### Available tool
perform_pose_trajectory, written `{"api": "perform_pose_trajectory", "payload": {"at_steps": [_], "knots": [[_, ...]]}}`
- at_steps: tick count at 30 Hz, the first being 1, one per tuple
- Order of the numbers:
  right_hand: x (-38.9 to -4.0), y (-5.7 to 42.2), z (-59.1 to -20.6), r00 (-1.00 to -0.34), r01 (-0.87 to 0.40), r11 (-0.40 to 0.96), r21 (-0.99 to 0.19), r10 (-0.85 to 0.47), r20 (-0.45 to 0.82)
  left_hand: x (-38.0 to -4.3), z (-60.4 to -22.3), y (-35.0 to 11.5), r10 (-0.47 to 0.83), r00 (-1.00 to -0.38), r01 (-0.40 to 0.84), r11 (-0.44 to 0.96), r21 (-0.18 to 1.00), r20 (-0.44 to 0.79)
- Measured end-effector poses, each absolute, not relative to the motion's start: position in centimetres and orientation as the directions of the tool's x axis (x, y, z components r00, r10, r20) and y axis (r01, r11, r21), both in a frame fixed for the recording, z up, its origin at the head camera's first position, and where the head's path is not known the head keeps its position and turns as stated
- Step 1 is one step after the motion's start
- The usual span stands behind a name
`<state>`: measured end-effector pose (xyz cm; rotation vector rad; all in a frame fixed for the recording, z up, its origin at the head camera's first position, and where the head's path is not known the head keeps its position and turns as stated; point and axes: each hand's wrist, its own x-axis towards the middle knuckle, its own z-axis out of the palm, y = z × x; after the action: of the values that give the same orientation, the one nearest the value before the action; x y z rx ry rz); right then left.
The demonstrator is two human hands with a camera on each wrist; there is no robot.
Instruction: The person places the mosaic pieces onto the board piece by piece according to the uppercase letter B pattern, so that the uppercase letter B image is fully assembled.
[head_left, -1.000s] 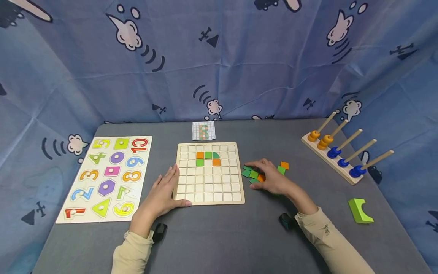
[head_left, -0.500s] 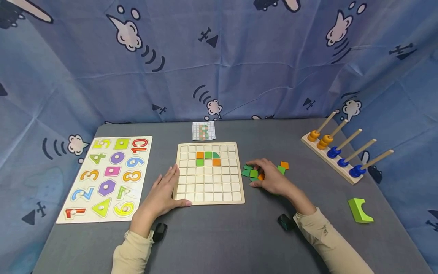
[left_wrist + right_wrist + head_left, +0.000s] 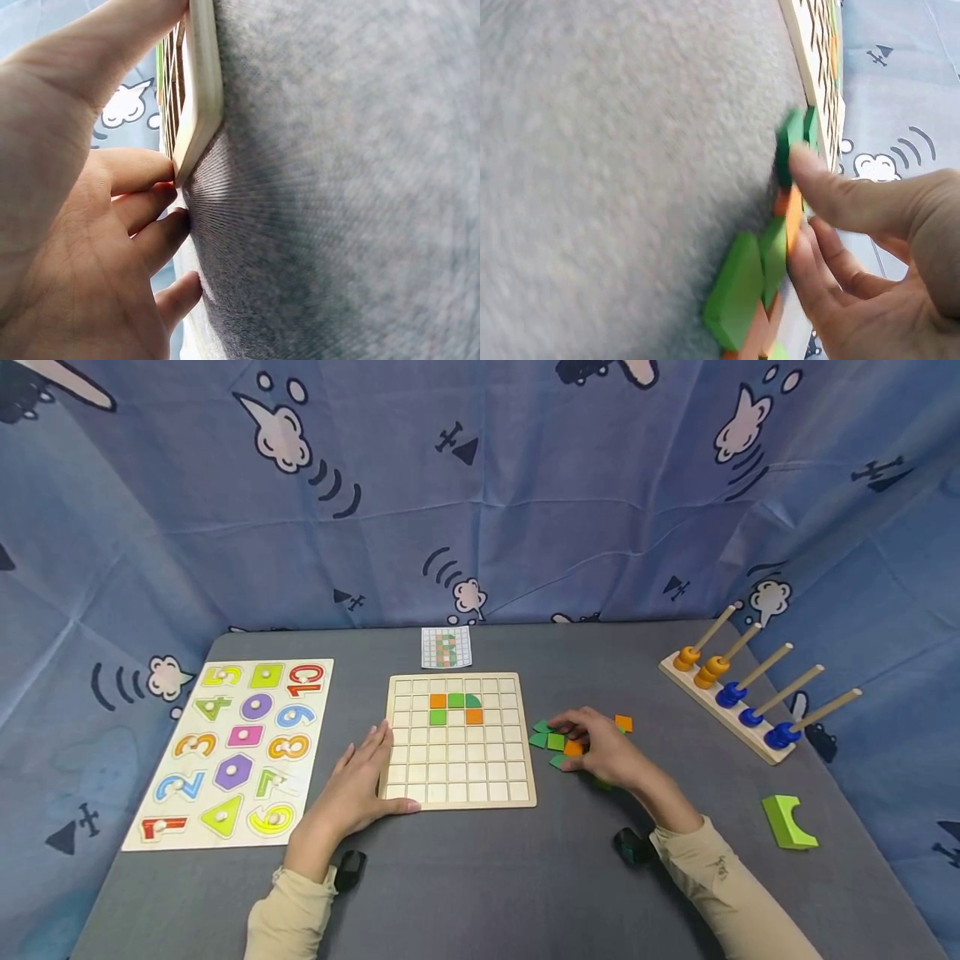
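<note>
A square wooden grid board (image 3: 457, 771) lies mid-table with several orange and green tiles (image 3: 456, 701) set in its upper cells. My left hand (image 3: 358, 781) rests at its lower left corner, fingers along the left side and thumb on the front edge. To the right of the board, my right hand (image 3: 603, 750) is over a loose group of tiles (image 3: 556, 741), thumb and fingers spread apart. In the right wrist view its thumb touches a dark green tile (image 3: 790, 146), while the fingers are beside orange and light green tiles. The palm hides part of the group.
A small pattern card (image 3: 446, 647) lies behind the board. At the left is a number and shape puzzle (image 3: 236, 756). A peg stand with rings (image 3: 731, 706) and a green arch block (image 3: 789, 822) are at the right. A curtain (image 3: 480, 510) hangs behind the table.
My right hand has shifted slightly right over the tiles, uncovering more of the orange one and covering the green one near the far orange square. My left hand and the board have stayed put.
</note>
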<state>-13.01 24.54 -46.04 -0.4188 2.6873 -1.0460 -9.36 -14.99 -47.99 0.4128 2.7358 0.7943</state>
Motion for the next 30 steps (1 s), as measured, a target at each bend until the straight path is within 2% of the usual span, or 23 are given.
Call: {"api": "perform_pose_trajectory", "payload": {"at_steps": [10,19,25,30], "knots": [[-13.1,25.1,-45.9,-0.928,-0.123,0.654,-0.746,-0.342,-0.146,-9.2,-47.9,-15.0,0.339,-0.926,0.195,0.806,0.559,-0.165],[-12.8,24.5,-44.9,-0.922,-0.109,0.722,-0.683,-0.330,-0.202,-9.2,-48.0,-15.0,0.339,-0.926,0.195,0.804,0.561,-0.165],[-12.9,23.1,-45.3,-0.944,-0.197,0.677,-0.709,-0.327,-0.050,-9.2,-47.8,-15.1,0.338,-0.928,0.195,0.800,0.568,-0.157],[-13.4,20.1,-46.0,-0.966,-0.182,0.586,-0.790,-0.258,0.030,-9.2,-47.7,-15.0,0.338,-0.927,0.192,0.798,0.571,-0.161]]}}
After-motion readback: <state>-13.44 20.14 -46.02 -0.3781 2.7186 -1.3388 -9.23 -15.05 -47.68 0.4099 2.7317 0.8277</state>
